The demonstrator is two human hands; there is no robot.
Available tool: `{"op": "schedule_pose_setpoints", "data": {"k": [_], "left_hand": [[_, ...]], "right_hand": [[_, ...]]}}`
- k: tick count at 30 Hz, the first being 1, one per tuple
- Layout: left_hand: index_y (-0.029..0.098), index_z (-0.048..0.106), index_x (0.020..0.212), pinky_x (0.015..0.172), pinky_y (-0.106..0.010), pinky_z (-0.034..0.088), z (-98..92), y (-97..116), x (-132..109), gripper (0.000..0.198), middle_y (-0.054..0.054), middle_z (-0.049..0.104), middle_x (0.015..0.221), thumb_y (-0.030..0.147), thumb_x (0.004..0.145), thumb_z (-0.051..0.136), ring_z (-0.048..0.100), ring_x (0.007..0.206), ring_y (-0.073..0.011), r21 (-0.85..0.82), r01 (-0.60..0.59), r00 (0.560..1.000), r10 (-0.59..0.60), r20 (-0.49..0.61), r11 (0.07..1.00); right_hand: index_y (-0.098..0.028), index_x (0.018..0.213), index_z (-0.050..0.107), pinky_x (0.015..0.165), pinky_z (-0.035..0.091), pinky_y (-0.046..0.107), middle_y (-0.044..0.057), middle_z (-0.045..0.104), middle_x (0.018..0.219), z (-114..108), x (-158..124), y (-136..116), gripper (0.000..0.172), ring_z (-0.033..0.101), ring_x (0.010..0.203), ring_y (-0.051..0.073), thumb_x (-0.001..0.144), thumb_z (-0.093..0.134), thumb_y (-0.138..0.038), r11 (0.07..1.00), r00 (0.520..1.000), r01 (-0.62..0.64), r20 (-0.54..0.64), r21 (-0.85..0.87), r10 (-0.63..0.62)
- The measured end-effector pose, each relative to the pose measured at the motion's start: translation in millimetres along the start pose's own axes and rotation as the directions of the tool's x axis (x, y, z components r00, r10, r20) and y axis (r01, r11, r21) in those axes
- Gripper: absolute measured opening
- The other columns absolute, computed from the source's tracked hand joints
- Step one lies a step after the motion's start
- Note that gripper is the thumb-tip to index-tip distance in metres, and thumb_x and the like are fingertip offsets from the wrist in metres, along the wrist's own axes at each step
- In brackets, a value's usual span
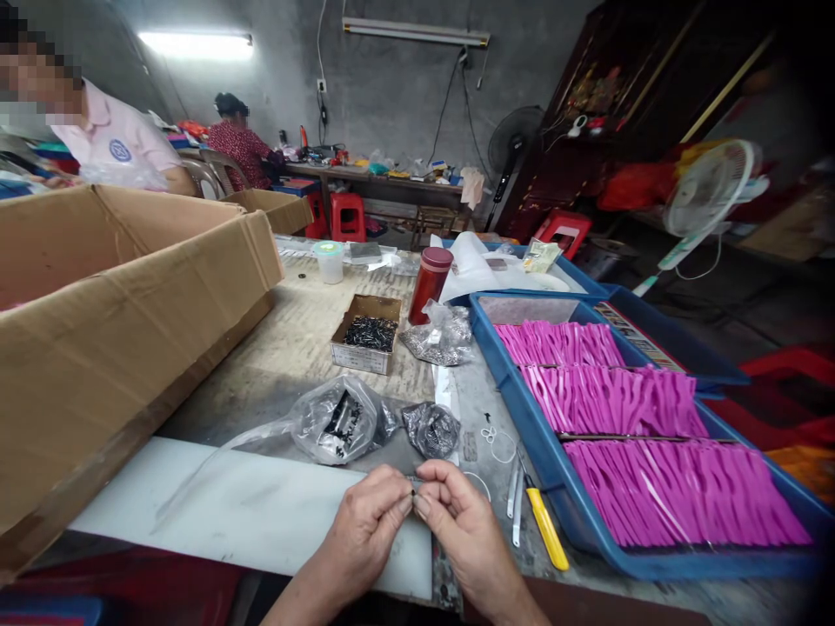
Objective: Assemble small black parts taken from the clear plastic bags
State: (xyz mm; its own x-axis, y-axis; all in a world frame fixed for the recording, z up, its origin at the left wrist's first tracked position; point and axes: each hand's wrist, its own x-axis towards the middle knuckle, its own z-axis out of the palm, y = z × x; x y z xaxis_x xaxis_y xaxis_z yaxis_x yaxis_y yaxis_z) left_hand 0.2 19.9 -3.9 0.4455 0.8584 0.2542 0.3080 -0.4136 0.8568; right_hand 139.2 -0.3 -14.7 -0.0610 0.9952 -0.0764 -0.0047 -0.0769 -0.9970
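Dark metal piece [413,493] sits at the near edge of the table [306,348], pinched between my left hand [365,526] and right hand [460,522], both closed on it.

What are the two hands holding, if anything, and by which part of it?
A tiny dark piece, pinched from both sides by the left hand and the right hand; its parts are too small to tell.

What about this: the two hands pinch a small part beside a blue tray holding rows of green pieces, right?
Not quite. The head view shows the pieces in the blue tray are bright pink, not green. The rest holds: they lie in rows, and the left hand and right hand pinch a small part beside that tray.
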Motion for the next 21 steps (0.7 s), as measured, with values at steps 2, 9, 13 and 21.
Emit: {"op": "schedule_pose_setpoints", "data": {"k": [2,9,13,21], "left_hand": [[0.015,0.053,0.065,0.058,-0.022,0.039,0.2,-0.3,0.0,0.023,-0.002,0.048,0.064,0.018,0.082,0.038,0.048,0.062,-0.0125,0.012,-0.003,1.000,0.003,-0.001,1.000],[0.015,0.053,0.067,0.059,-0.022,0.039,-0.1,-0.1,0.9,0.022,-0.002,0.049,0.065,0.017,0.082,0.037,0.048,0.064,-0.0129,0.027,0.003,1.000,-0.003,0.018,1.000],[0.015,0.053,0.065,0.059,-0.022,0.039,-1.4,1.1,1.9,0.023,-0.003,0.049,0.065,0.017,0.082,0.037,0.048,0.063,-0.0128,0.028,0.004,1.000,-0.005,0.021,1.000],[0.015,0.053,0.063,0.057,-0.022,0.038,-1.4,2.6,3.6,0.023,-0.002,0.048,0.062,0.018,0.081,0.040,0.047,0.061,-0.0126,-0.016,0.047,0.998,-0.047,-0.029,0.999]], "right_hand": [[-0.019,0.090,0.050,0.049,0.034,0.020,-0.006,0.042,0.056,-0.3,0.1,-0.2,0.019,0.041,0.053,0.010,0.074,0.051,-0.028,1.000,1.000,0.004,-0.002,-0.022,-0.004],[-0.018,0.091,0.049,0.050,0.035,0.020,-0.005,0.042,0.057,-0.9,1.7,-4.5,0.017,0.042,0.053,0.010,0.075,0.049,-0.025,0.997,1.000,0.014,0.011,-0.069,-0.013],[-0.018,0.092,0.049,0.052,0.035,0.020,-0.005,0.043,0.058,-1.5,1.9,-5.0,0.017,0.042,0.054,0.010,0.075,0.049,-0.024,0.996,1.000,0.009,0.019,-0.083,-0.008],[-0.017,0.092,0.050,0.052,0.036,0.020,-0.005,0.044,0.056,0.2,4.9,-9.8,0.021,0.043,0.054,0.010,0.074,0.052,-0.029,0.996,1.000,0.020,-0.012,-0.084,-0.021]]}}
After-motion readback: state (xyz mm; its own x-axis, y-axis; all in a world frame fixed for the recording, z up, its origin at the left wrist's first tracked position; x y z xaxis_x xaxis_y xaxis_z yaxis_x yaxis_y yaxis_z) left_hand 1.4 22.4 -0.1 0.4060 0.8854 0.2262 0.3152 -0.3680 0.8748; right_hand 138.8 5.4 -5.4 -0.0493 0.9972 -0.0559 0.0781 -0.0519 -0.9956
